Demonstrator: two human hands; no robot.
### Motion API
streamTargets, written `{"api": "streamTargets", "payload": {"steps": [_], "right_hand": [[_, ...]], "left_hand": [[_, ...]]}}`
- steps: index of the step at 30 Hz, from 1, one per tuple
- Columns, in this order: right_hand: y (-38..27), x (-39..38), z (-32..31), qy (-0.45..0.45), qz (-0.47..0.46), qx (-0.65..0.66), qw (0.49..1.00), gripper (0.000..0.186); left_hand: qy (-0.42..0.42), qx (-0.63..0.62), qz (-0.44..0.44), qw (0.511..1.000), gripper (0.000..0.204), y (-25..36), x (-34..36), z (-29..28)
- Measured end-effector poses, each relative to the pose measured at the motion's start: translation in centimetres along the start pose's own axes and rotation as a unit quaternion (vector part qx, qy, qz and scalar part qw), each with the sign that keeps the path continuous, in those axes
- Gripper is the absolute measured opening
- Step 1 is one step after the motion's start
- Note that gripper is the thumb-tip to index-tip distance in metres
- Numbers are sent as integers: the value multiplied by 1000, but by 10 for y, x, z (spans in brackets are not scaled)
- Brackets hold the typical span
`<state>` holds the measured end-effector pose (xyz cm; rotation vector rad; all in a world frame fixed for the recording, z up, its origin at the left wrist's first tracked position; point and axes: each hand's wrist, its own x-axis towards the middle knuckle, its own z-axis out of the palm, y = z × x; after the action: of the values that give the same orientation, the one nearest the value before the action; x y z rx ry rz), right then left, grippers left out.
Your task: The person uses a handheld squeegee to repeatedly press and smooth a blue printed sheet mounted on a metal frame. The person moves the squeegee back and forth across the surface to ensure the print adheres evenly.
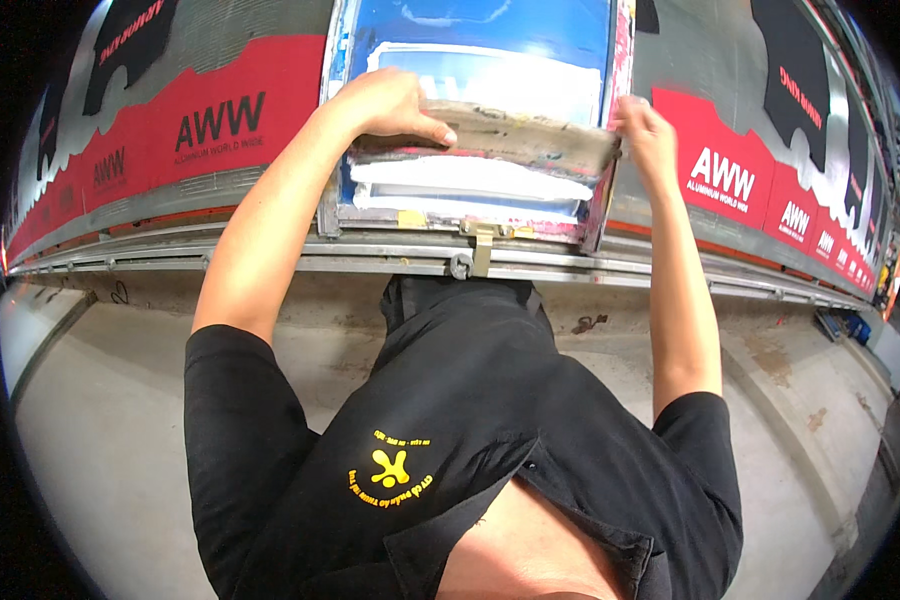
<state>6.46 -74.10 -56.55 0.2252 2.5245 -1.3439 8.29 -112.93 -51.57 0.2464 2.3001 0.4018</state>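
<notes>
A printing screen (475, 70) with a blue mesh and a worn metal frame lies in front of me. Across it runs a long, ink-stained squeegee (540, 138). My left hand (395, 105) is closed on the squeegee left of its middle, thumb along the near side. Thick white ink (470, 180) covers the mesh nearer me, and more white shows beyond the blade. At the frame's right rail, next to the squeegee's right end, my right hand (648, 138) is closed with curled fingers. What those fingers grip is hidden.
Printed red, black and grey fabric panels (240, 100) stretch along the table on both sides. A metal rail (370, 262) edges the table, with a metal bracket (483, 248) at the frame's near side. Pale concrete floor (110, 370) lies below. Blue items (848, 325) sit at the far right.
</notes>
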Motion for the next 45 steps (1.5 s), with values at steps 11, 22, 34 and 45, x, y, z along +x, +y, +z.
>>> {"api": "streamTargets", "payload": {"steps": [11,22,34,45], "right_hand": [[57,50,4,90,183,138,969,36],[-17,41,-19,104,172,212,956,34],[-1,46,-14,189,-24,259,947,34],[80,56,67,179,-25,342,922,35]], "left_hand": [[156,88,74,981,36,-19,71,-40],[303,-65,185,932,57,-3,-7,90],[358,-97,135,919,57,37,-113,142],[306,-25,-19,952,50,57,-78,154]]}}
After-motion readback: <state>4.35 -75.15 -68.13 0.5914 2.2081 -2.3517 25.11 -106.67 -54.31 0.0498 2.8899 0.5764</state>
